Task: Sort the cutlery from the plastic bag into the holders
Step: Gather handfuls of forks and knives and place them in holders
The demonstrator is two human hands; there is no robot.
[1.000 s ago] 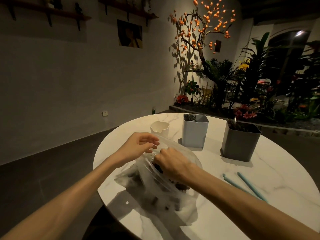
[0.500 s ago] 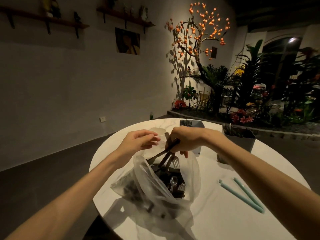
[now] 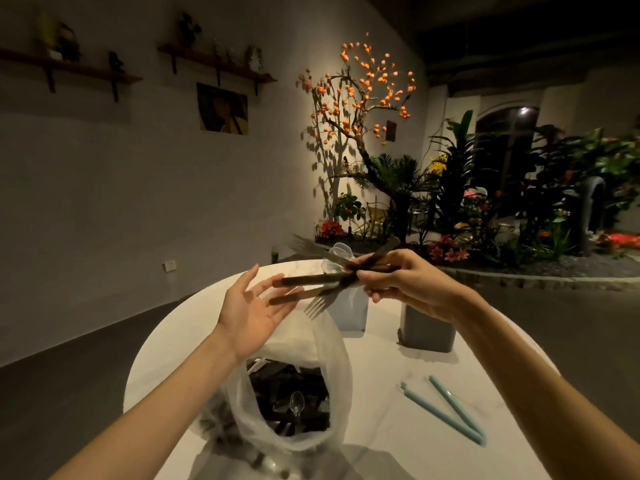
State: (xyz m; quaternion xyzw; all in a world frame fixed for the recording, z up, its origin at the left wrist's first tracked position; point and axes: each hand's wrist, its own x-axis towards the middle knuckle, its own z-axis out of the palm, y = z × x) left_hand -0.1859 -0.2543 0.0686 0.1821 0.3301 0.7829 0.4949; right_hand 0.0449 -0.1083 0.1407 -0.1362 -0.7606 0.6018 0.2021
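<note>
Fingers (image 3: 372, 271) of the right hand (image 3: 412, 289) pinch several forks (image 3: 313, 280); left hand (image 3: 252, 308) is spread. The bag (image 3: 294, 403) looks mostly full, so sorting seems barely begun.

My right hand (image 3: 408, 285) grips a crossed bundle of dark cutlery (image 3: 322, 282), forks among it, above the open clear plastic bag (image 3: 332, 358) of more pieces. Behind it stand two square holders, light grey (image 3: 349, 313) and dark grey (image 3: 426, 332).

You're looking at a white marbled table (image 3: 398, 420), a clear plastic bag (image 3: 332, 358) of what seem dark brown pieces, two teal sticks (image 3: 450, 408), a pale blue-grey holder (image 3: 349, 311) and a darker grey one (image 3: 426, 332).
</note>
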